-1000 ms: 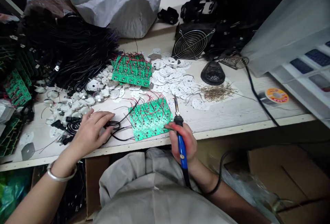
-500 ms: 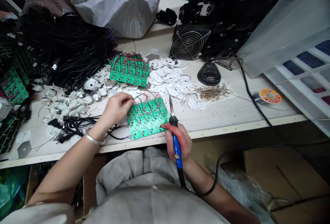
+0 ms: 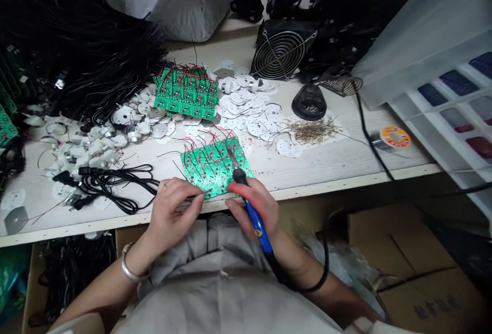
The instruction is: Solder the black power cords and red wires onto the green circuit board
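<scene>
Left hand [image 3: 172, 211] pinched — probably on black cable [image 3: 115, 175] end — at green board [image 3: 209, 165], lower centre of frame; right hand [image 3: 265, 203] wraps soldering iron [image 3: 255, 224]. Likely alignment step; next calls for steady pinch.

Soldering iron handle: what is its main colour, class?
The soldering iron handle is mainly blue, seen best in the head view.

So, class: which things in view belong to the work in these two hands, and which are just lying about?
Seem to belong:
Soldering iron, in the right hand
Green circuit board, nearest the hands
Black cable, running to the left hand

Apparently just lying about:
Fan with a round metal guard
Large grey-white bag
Cardboard box, lower right
</scene>
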A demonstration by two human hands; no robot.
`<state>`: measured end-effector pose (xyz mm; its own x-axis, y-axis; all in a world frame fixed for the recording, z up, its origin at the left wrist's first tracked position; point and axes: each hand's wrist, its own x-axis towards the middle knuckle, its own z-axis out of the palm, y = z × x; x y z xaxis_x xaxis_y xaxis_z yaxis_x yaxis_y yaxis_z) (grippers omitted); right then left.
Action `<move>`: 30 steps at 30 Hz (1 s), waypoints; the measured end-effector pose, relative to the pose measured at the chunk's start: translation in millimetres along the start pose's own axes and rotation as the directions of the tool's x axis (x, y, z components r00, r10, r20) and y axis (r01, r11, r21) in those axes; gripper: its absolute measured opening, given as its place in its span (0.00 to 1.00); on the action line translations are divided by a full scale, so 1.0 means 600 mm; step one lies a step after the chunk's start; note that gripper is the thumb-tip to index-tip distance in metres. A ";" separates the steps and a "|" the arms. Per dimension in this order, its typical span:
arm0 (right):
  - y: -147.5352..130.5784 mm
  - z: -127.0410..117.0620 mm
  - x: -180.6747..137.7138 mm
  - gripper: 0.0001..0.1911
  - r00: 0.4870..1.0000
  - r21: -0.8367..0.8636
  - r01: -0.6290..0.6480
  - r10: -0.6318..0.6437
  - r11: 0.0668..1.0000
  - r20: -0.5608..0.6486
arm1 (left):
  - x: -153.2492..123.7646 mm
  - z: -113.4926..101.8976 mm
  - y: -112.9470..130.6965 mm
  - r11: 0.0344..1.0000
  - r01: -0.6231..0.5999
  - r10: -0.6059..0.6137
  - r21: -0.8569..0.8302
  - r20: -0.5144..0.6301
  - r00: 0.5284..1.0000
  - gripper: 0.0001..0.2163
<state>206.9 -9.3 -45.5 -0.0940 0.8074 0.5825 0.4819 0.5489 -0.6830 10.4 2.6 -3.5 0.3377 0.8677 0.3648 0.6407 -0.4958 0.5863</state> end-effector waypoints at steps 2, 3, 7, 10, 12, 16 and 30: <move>-0.007 0.009 0.012 0.07 0.999 -0.058 0.037 -0.036 0.998 0.018 | 0.004 -0.003 -0.001 0.997 -0.043 0.042 -0.068 -0.011 0.999 0.02; -0.010 0.014 0.018 0.07 0.998 -0.074 0.054 -0.053 0.996 0.019 | 0.004 -0.004 -0.001 0.993 -0.057 0.056 -0.106 -0.011 0.998 0.03; -0.017 0.029 0.030 0.04 0.994 -0.064 0.110 -0.108 0.992 0.025 | -0.002 -0.006 -0.005 0.979 -0.078 0.077 -0.190 -0.014 0.997 0.05; -0.018 0.030 0.030 0.04 0.990 -0.011 0.135 -0.134 0.991 0.038 | -0.007 -0.003 -0.006 0.977 -0.098 0.091 -0.188 -0.044 0.995 0.06; -0.016 0.027 0.027 0.04 0.989 0.062 0.126 -0.130 0.990 0.066 | -0.007 -0.002 -0.007 0.969 -0.081 0.072 -0.232 -0.049 0.996 0.05; -0.014 0.022 0.025 0.04 0.983 0.181 0.089 -0.115 0.979 0.140 | -0.001 -0.008 -0.009 0.895 0.037 -0.013 -0.445 0.058 0.998 0.04; -0.025 0.039 0.011 0.07 0.998 0.192 -0.032 0.022 0.981 0.056 | -0.011 -0.007 0.012 0.949 0.134 -0.153 -0.286 -0.045 0.987 0.03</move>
<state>178.8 -6.9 -41.8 -0.1324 0.8301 0.5417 0.3085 0.5539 -0.7733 9.8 -7.0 1.7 0.2044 0.9307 0.3033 0.4554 -0.3647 0.8122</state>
